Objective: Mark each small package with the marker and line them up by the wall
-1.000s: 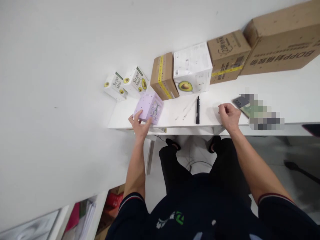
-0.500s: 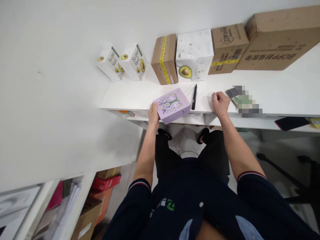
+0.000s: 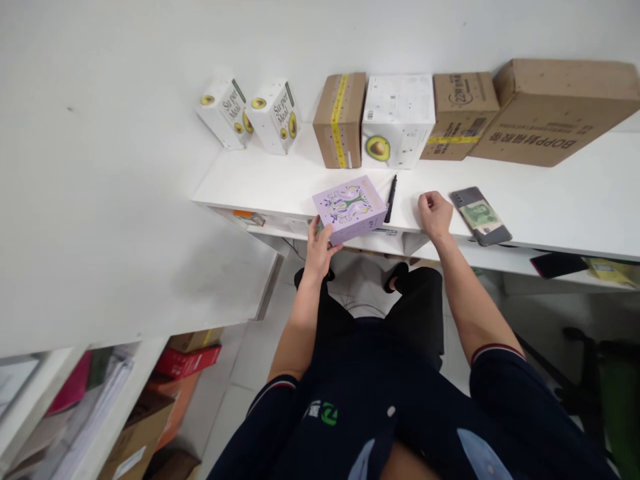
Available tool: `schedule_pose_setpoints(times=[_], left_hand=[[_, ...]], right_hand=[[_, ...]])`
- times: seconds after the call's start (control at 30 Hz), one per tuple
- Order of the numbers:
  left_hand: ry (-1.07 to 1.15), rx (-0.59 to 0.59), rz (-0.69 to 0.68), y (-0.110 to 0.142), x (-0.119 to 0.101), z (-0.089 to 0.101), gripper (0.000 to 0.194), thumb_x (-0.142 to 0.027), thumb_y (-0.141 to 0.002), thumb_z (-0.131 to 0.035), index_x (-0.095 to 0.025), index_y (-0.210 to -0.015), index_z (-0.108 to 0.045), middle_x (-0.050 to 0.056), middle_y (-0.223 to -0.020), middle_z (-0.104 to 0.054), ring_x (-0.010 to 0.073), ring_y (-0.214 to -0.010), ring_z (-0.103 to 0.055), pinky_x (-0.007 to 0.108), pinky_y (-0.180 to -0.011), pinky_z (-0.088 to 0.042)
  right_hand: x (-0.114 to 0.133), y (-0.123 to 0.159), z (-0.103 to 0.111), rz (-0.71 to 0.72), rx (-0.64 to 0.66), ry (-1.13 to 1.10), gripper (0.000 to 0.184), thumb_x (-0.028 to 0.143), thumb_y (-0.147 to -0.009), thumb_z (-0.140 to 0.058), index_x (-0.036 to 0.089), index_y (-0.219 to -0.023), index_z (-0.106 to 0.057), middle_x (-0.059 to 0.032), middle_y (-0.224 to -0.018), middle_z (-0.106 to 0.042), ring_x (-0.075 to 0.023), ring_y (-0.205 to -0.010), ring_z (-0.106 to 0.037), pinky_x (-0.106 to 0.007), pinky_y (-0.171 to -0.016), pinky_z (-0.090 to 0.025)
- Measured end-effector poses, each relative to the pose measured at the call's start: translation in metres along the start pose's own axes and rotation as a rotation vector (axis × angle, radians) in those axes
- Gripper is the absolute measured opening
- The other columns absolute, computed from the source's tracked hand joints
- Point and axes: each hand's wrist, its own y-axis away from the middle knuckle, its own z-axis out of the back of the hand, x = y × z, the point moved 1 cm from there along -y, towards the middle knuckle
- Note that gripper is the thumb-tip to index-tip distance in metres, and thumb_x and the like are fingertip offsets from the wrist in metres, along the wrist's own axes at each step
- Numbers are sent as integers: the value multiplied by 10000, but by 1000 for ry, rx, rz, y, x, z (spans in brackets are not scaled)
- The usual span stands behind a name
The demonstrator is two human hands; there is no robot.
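Note:
A lilac box with a flower print (image 3: 349,207) lies at the front edge of the white table (image 3: 280,183). My left hand (image 3: 320,241) grips its near left corner, thumb on top. A black pen (image 3: 391,198) lies just right of the box. My right hand (image 3: 434,213) rests on the table as a loose fist, with nothing visible in it. Right beside that hand is a dark phone with a banknote in its case (image 3: 481,215).
Along the wall stand two white avocado cartons (image 3: 250,115), a taped brown box (image 3: 340,119), a white avocado box (image 3: 397,121), a small cardboard box (image 3: 460,115) and a large carton (image 3: 555,110). A shelf with files (image 3: 90,400) is at lower left.
The lilac box came from the table's left part to the front edge near the pen, turned print-side up; my left hand shifted to its near corner. My right hand stayed.

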Motion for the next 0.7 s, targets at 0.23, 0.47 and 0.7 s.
schedule_pose_setpoints(times=[0.23, 0.47, 0.7], left_hand=[[35, -25, -30, -4, 2, -4, 722, -487, -706, -786, -304, -1335, -482, 97, -1328, -584, 250, -1055, -643, 308, -744, -542], [8, -54, -13, -8, 1, -5, 623, -530, -742, -750, -281, -1258, -504, 93, -1250, -613, 207, -947, -657, 259, -663, -504], [-16, -111, -10, -20, -11, -14, 540, -532, -782, -696, -299, -1237, -523, 74, -1202, -612, 203, -881, -662, 251, -603, -505]], right_hand=[[46, -7, -5, 223, 368, 492, 542, 219, -951, -421, 282, -1488, -456, -155, -1239, -574, -264, -874, -630, -383, -748, -484], [68, -8, -14, 366, 523, 680, 493, 208, -983, -353, 290, -1442, -511, -186, -1249, -548, -293, -959, -618, -389, -741, -491], [23, -13, -24, 205, 186, 222, 537, 111, -881, -356, 189, -1382, -533, -136, -1144, -635, -260, -994, -625, -419, -898, -516]])
